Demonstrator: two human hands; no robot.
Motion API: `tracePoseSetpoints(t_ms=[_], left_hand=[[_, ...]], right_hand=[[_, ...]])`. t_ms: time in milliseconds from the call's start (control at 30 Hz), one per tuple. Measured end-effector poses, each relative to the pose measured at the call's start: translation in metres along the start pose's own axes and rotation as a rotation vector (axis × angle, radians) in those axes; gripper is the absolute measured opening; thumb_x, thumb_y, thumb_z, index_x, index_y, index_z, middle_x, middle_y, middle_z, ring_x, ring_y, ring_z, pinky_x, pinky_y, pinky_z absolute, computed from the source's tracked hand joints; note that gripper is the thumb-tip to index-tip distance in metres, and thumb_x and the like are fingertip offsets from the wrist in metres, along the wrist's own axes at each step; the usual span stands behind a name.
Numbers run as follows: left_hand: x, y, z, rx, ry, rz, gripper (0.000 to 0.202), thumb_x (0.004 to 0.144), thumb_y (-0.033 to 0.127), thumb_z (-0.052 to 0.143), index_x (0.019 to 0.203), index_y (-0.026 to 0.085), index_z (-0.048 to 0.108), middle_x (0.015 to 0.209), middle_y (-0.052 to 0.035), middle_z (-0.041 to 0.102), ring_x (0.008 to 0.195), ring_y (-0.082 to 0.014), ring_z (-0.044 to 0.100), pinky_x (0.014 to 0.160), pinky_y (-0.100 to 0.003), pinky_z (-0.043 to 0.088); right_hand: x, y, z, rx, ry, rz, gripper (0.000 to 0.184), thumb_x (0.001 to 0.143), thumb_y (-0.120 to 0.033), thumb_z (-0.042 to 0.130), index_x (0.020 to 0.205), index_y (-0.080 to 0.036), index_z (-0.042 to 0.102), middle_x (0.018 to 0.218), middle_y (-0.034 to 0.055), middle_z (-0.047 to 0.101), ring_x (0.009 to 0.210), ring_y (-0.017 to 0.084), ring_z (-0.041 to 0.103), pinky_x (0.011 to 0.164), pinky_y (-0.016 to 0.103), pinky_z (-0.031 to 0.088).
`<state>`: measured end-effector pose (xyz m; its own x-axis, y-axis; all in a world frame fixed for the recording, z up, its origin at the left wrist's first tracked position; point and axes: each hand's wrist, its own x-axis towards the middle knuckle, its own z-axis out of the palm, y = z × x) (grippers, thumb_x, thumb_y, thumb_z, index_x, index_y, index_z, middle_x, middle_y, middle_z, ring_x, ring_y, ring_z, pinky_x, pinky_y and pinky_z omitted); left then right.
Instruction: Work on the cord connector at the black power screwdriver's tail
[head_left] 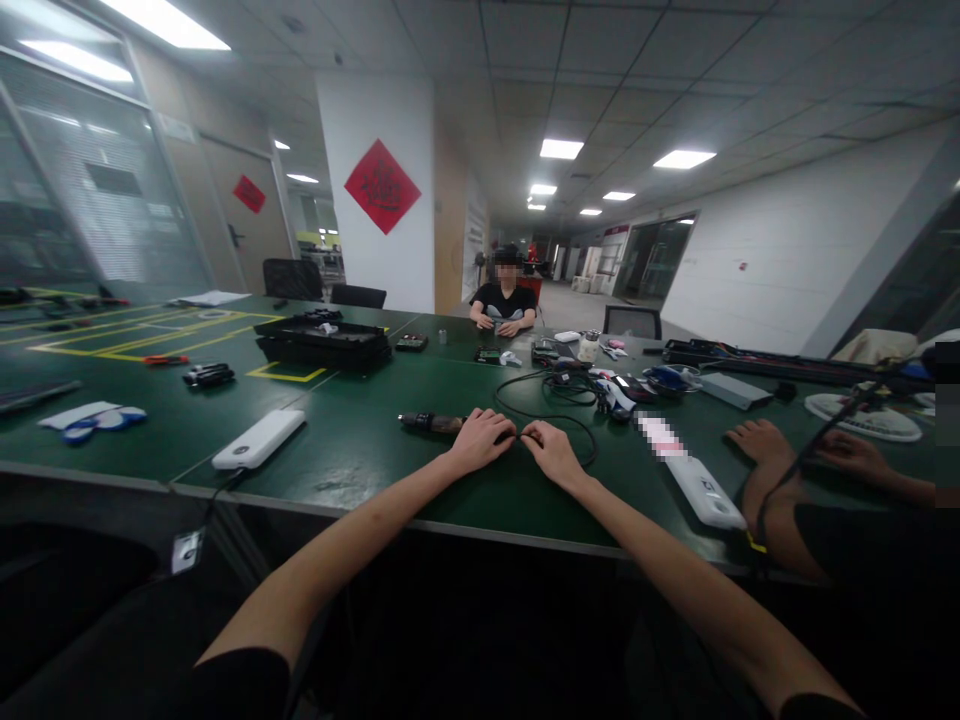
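Note:
On the green table, a dark, barrel-shaped electric screwdriver [431, 422] lies with its narrow tip to the left. Its rear end disappears beneath my left hand [484, 440], whose fingers are closed at the thin black cable behind the tool. My right hand [553, 452] pinches the same spot from the other side, fingertips almost meeting those of the left. Fingers cover most of what is held there. The black cable [592, 437] loops beyond and to the right of my right hand.
A white power bank-like box [260, 438] lies left; another white device [705, 490] lies right. Beyond stand a black tray [322, 345] and several circuit boards [491, 355]. A co-worker's hands [761, 440] rest at the right; another person [506, 300] sits opposite.

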<state>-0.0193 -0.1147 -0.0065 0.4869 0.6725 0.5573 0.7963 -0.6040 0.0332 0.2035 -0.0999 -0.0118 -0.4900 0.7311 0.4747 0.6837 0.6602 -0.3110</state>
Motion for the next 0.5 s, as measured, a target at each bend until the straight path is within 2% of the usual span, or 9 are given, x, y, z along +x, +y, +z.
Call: tracePoseSetpoints(t_ms=[333, 500], left_hand=[[-0.001, -0.003, 0.001, -0.023, -0.011, -0.018, 0.02, 0.103, 0.038, 0.054, 0.111, 0.028, 0.07, 0.109, -0.0043, 0.072, 0.103, -0.0241, 0.057, 0.094, -0.042, 0.036], [0.001, -0.004, 0.003, -0.02, -0.003, -0.035, 0.021, 0.102, 0.043, 0.057, 0.109, 0.026, 0.069, 0.105, -0.0043, 0.072, 0.102, -0.025, 0.057, 0.093, -0.042, 0.035]], right_hand=[[0.01, 0.022, -0.005, 0.109, -0.082, -0.066, 0.034, 0.103, -0.036, 0.066, 0.131, -0.017, 0.062, 0.13, 0.0101, 0.064, 0.109, 0.024, 0.067, 0.092, 0.045, 0.059], [0.014, 0.027, 0.001, 0.127, -0.074, -0.09, 0.032, 0.103, -0.036, 0.065, 0.13, -0.019, 0.063, 0.132, 0.0103, 0.063, 0.11, 0.024, 0.067, 0.093, 0.045, 0.059]])
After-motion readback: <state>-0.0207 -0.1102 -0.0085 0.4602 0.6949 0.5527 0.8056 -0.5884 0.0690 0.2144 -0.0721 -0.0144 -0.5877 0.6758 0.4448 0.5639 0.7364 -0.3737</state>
